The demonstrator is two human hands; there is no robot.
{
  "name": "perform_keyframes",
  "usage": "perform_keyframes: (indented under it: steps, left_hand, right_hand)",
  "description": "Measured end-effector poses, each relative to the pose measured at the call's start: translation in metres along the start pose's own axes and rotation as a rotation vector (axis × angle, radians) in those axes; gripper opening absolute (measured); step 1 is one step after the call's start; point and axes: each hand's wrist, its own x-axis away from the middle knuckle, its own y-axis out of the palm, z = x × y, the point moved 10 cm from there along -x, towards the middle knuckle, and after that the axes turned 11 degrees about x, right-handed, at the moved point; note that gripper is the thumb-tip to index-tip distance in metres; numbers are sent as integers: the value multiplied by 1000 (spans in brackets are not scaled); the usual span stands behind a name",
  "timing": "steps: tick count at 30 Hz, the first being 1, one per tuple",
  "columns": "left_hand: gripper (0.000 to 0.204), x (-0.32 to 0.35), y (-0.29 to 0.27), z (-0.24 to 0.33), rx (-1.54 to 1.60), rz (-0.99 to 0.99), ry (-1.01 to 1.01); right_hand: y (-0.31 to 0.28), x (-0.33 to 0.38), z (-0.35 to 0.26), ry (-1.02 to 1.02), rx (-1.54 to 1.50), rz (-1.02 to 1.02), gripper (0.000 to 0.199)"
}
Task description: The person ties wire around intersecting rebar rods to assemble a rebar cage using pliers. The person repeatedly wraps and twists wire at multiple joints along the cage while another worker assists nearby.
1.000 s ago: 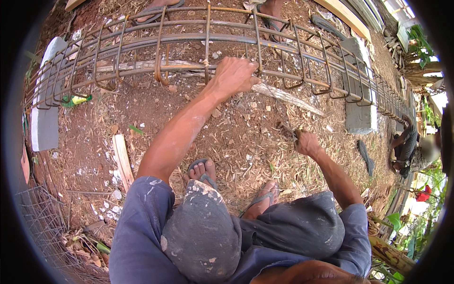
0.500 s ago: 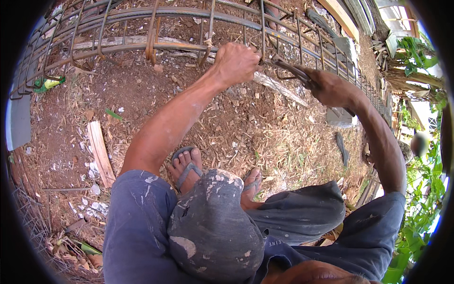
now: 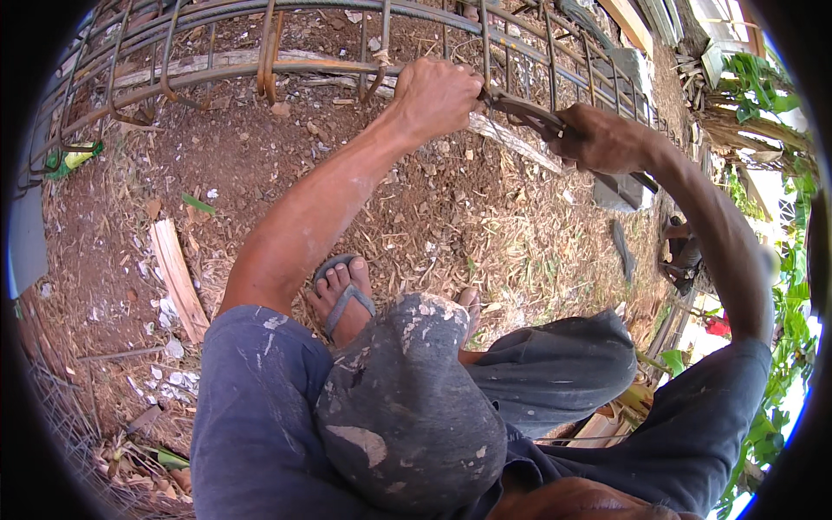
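Note:
A long cage of steel rebar (image 3: pixel 329 67), with bent stirrups (image 3: pixel 381 52) hooked along it, spans the top of the view. My left hand (image 3: pixel 438 97) is closed around its near bar, fingers mostly hidden behind the knuckles. In my right hand (image 3: pixel 607 140) is a pair of dark pincers (image 3: pixel 530 113), gripped by the handles. Their jaws point left and meet the bar just beside my left hand, close to an upright stirrup (image 3: pixel 485 52). Whether tie wire sits in the jaws is too small to tell.
A grey block (image 3: pixel 622 192) stands beyond the right hand, near the cage. Split wood (image 3: pixel 178 269) and white chips lie on the soil at left. My sandalled foot (image 3: pixel 347 299) is below the left arm. Leafy plants (image 3: pixel 763 95) line the right side.
The cage and both hands sit slightly higher in the picture. My right hand has turned a little and the pincers tilt differently; the left hand keeps its hold on the bar.

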Motion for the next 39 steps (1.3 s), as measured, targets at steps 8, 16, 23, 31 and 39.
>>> perform_keyframes:
  steps: [8,16,23,31,39]
  left_hand:
    - [27,26,-58,45,77,603,53]
    - [6,-18,-31,91,542,539,60]
    - [10,-17,-22,116,511,237,239]
    - [3,52,18,116,223,568,749]
    - [26,28,-39,143,383,731,617]
  right_hand:
    - [46,-3,18,-48,-1016,-98,58]
    - [-16,72,-17,69,396,669,62]
    - [56,37,41,192,-237,264,28]
    - [177,-33,-13,220,-1016,548,32]
    - [122,44,2,61,-1289,81,43]
